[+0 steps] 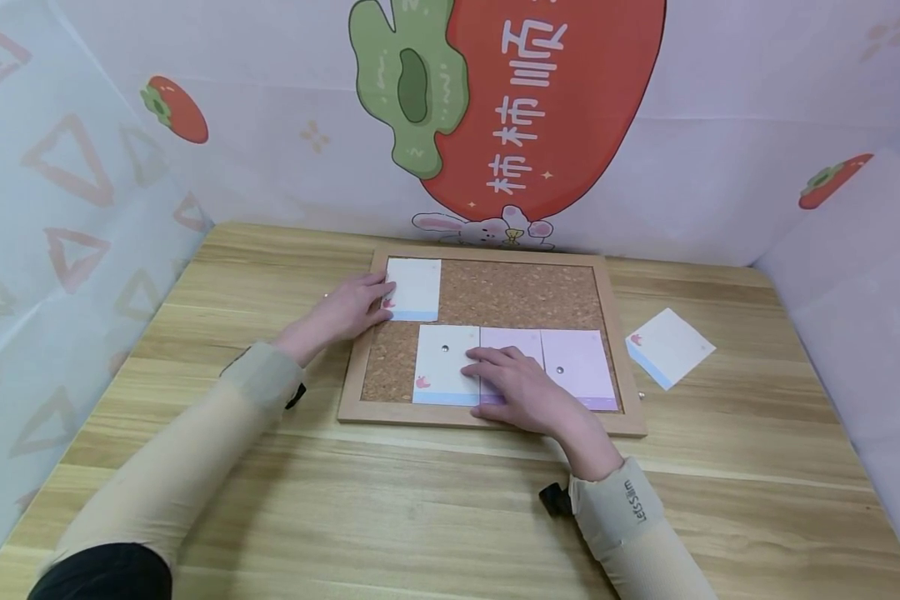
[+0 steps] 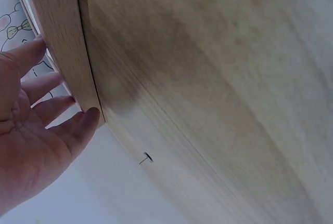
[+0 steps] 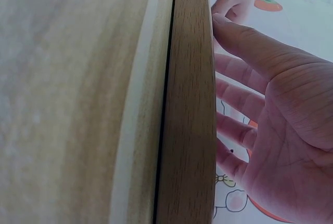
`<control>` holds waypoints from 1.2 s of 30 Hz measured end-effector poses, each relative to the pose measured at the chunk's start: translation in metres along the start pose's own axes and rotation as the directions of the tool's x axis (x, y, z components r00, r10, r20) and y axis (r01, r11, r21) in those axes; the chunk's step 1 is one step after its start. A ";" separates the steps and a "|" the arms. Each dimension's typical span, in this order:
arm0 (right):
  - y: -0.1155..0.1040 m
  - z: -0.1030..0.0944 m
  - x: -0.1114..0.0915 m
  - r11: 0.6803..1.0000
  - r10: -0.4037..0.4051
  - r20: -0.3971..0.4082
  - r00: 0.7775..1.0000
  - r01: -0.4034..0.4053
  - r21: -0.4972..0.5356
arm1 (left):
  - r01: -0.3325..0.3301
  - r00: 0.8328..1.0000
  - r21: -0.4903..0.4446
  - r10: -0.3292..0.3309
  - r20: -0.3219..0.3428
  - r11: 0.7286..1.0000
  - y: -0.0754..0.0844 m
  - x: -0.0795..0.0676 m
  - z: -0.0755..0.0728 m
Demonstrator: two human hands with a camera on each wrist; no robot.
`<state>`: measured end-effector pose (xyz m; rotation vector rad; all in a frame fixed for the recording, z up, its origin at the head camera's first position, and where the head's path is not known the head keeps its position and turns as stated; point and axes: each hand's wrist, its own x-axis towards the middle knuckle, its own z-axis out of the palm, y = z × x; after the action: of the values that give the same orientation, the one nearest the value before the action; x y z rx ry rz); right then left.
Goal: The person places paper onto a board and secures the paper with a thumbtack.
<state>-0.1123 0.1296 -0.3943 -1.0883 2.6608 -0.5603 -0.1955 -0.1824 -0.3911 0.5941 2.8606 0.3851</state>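
Note:
A wood-framed corkboard (image 1: pixel 521 293) lies on the table. At its upper left is a white note with a blue bottom strip (image 1: pixel 414 287). My left hand (image 1: pixel 354 307) touches that note's left edge with loosely extended fingers, reaching over the frame. Along the lower part are another white note (image 1: pixel 442 371), a middle lilac note (image 1: pixel 517 337) and a right lilac note (image 1: pixel 581 358). Silver thumbtacks show in the lower white note and the right lilac one. My right hand (image 1: pixel 523 392) rests on the middle lilac note, partly covering it, fingers spread in the right wrist view.
Right of the board, a loose white note (image 1: pixel 671 348) lies turned on the wooden table (image 1: pixel 420 508). A thumbtack (image 2: pixel 148 157) lies left of the board; a small shiny piece (image 1: pixel 641 395) is by its right edge. A printed cloth backdrop (image 1: pixel 270 150) stands behind.

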 end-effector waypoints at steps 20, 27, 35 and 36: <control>0.001 0.002 0.005 1.000 0.001 0.001 1.000 -0.001 -0.008 | -0.012 0.998 0.031 0.010 0.068 0.999 -0.005 0.003 0.001; 0.001 0.002 0.005 1.000 0.015 0.000 1.000 -0.015 0.023 | -0.009 0.995 0.108 -0.001 0.096 0.994 0.001 0.004 -0.001; -0.003 -0.002 0.006 0.999 0.028 -0.033 0.999 -0.027 0.040 | -0.014 0.995 0.143 -0.001 0.102 0.990 0.004 0.004 -0.002; -0.004 -0.004 0.006 0.998 0.037 -0.035 0.999 -0.036 0.042 | -0.012 0.995 0.146 -0.003 0.104 0.989 0.004 0.005 -0.002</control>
<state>-0.1159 0.1238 -0.3892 -1.0254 2.6817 -0.6306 -0.1990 -0.1777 -0.3888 0.6263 2.8041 0.1400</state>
